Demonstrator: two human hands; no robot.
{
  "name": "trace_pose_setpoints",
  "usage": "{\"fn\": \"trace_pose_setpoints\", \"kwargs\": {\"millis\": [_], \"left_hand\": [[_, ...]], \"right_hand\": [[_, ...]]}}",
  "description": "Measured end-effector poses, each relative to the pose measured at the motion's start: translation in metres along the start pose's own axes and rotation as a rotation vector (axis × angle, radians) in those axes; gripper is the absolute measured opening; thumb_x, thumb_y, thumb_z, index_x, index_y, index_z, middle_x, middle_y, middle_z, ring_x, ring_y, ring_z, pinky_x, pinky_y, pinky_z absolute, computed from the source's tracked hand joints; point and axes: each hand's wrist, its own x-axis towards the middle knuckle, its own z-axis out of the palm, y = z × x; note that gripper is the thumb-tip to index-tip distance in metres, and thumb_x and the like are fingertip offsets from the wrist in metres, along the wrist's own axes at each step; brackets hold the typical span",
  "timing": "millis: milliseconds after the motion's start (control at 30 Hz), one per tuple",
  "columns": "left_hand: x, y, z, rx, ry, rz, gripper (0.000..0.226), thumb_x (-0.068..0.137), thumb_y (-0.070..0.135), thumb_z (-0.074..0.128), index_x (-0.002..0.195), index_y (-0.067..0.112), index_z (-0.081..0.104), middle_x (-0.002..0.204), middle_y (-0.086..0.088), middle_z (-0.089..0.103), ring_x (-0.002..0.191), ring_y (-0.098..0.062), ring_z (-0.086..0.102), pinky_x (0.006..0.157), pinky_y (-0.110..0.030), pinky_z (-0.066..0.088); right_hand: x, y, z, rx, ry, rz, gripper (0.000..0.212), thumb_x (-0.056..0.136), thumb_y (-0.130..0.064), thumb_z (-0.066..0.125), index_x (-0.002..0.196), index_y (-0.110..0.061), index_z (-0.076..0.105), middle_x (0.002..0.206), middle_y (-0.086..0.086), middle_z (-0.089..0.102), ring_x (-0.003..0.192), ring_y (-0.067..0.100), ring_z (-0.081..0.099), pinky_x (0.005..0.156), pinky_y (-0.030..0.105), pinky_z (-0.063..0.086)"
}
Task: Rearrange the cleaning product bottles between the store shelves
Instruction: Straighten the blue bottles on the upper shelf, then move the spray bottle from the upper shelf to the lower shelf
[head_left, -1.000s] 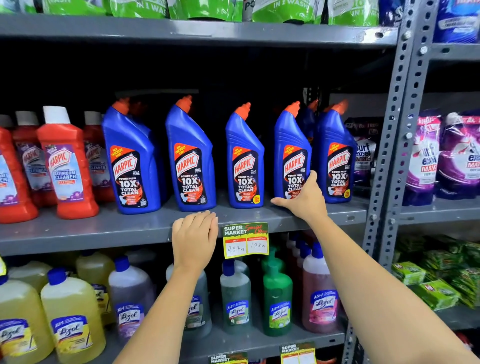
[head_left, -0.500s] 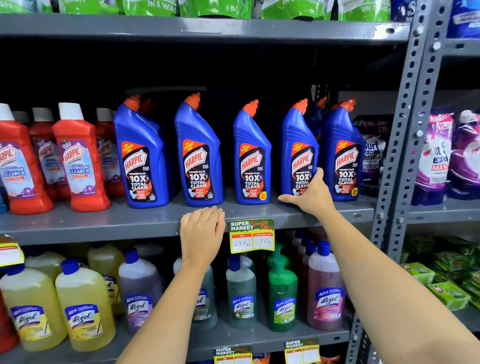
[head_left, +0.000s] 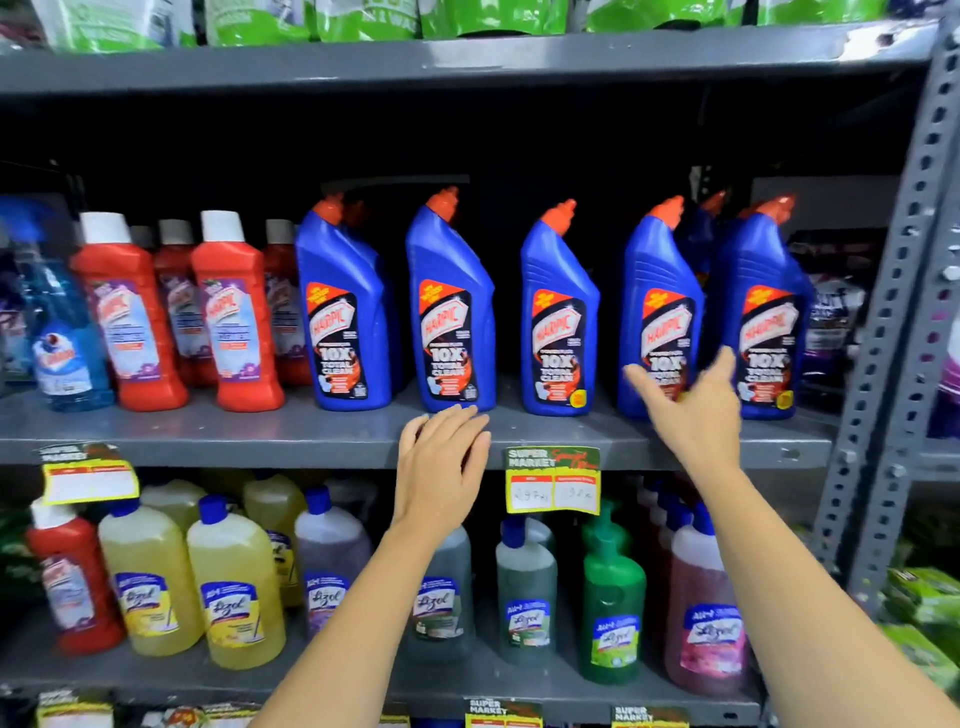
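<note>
Five blue Harpic bottles with orange caps stand upright in a front row on the grey middle shelf, with at least one more half hidden behind the two at the right. To their left stand two red bathroom-cleaner bottles in front (three more show behind them), then one blue spray bottle. The left hand lies flat on the shelf's front edge, fingers pressed together, just below the second blue bottle. The right hand, blurred, is spread before the fourth blue bottle, gripping nothing; whether it touches is unclear. A yellow price tag hangs between the hands. Below, Lizol bottles fill the lower shelf.
</note>
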Motion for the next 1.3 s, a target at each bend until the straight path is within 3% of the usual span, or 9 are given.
{"fn": "trace_pose_setpoints", "kwargs": {"millis": [133, 267, 367, 467, 667, 933, 1067, 1300], "left_hand": [[-0.008, -0.035, -0.039, -0.004, 0.042, -0.020, 0.035, 0.097, 0.034, 0.040, 0.115, 0.020, 0.067, 0.129, 0.003, 0.063, 0.124, -0.012, 0.051, 0.113, -0.043, 0.029], [-0.012, -0.087, -0.096, 0.053, 0.051, 0.001, 0.034, 0.095, 0.031, 0.043, 0.109, 0.015, 0.069, 0.123, -0.001, 0.066, 0.112, -0.017, 0.058, 0.101, -0.034, 0.037], [-0.018, -0.133, -0.137, 0.109, 0.024, -0.036, 0.035, 0.095, 0.033, 0.042, 0.109, 0.015, 0.069, 0.124, -0.001, 0.065, 0.115, -0.016, 0.058, 0.098, -0.035, 0.040], [-0.030, -0.193, -0.177, 0.144, 0.001, -0.072, 0.034, 0.096, 0.031, 0.043, 0.111, 0.014, 0.068, 0.125, -0.003, 0.064, 0.117, -0.018, 0.057, 0.096, -0.043, 0.046], [-0.048, -0.303, -0.241, 0.204, -0.033, -0.096, 0.035, 0.093, 0.031, 0.044, 0.106, 0.011, 0.070, 0.124, -0.008, 0.065, 0.108, -0.023, 0.063, 0.089, -0.042, 0.052], [-0.058, -0.407, -0.297, 0.312, -0.101, -0.198, 0.039, 0.094, 0.035, 0.041, 0.113, 0.012, 0.066, 0.128, -0.008, 0.062, 0.117, -0.024, 0.057, 0.099, -0.044, 0.046], [-0.059, -0.430, -0.302, 0.373, -0.160, -0.237, 0.042, 0.094, 0.035, 0.040, 0.121, 0.011, 0.062, 0.132, -0.009, 0.060, 0.123, -0.025, 0.054, 0.103, -0.044, 0.042], [-0.053, -0.444, -0.295, 0.386, -0.190, -0.209, 0.045, 0.096, 0.037, 0.037, 0.127, 0.012, 0.058, 0.136, -0.009, 0.057, 0.127, -0.024, 0.050, 0.108, -0.044, 0.038]], "right_hand": [[-0.028, -0.015, 0.010, 0.227, 0.244, -0.200, 0.058, 0.088, -0.048, 0.056, 0.135, -0.015, 0.046, 0.119, 0.007, 0.064, 0.108, 0.029, 0.061, 0.094, 0.046, 0.048], [-0.068, -0.065, 0.040, 0.372, 0.149, -0.432, 0.027, 0.091, -0.032, 0.057, 0.114, -0.018, 0.059, 0.098, -0.002, 0.064, 0.089, 0.016, 0.062, 0.078, 0.032, 0.051], [-0.103, -0.102, 0.076, 0.328, 0.023, -0.615, 0.024, 0.089, -0.030, 0.058, 0.106, -0.014, 0.062, 0.096, 0.000, 0.062, 0.088, 0.015, 0.060, 0.078, 0.029, 0.048], [-0.139, -0.136, 0.122, 0.266, -0.073, -0.721, 0.024, 0.087, -0.029, 0.060, 0.105, -0.013, 0.063, 0.099, 0.001, 0.063, 0.090, 0.021, 0.061, 0.078, 0.035, 0.050], [-0.207, -0.209, 0.224, 0.261, -0.206, -0.708, 0.022, 0.085, -0.030, 0.060, 0.098, -0.014, 0.066, 0.097, 0.000, 0.065, 0.090, 0.022, 0.062, 0.077, 0.036, 0.052], [-0.263, -0.280, 0.320, 0.150, -0.398, -0.724, 0.011, 0.085, -0.025, 0.062, 0.089, -0.015, 0.064, 0.087, 0.002, 0.064, 0.084, 0.028, 0.063, 0.068, 0.037, 0.051], [-0.265, -0.283, 0.340, 0.046, -0.456, -0.705, 0.013, 0.088, -0.030, 0.057, 0.090, -0.019, 0.063, 0.087, -0.002, 0.061, 0.081, 0.024, 0.061, 0.063, 0.033, 0.046], [-0.267, -0.283, 0.345, 0.014, -0.385, -0.680, 0.011, 0.087, -0.031, 0.057, 0.088, -0.022, 0.063, 0.084, -0.005, 0.064, 0.075, 0.020, 0.061, 0.059, 0.028, 0.041]]}}
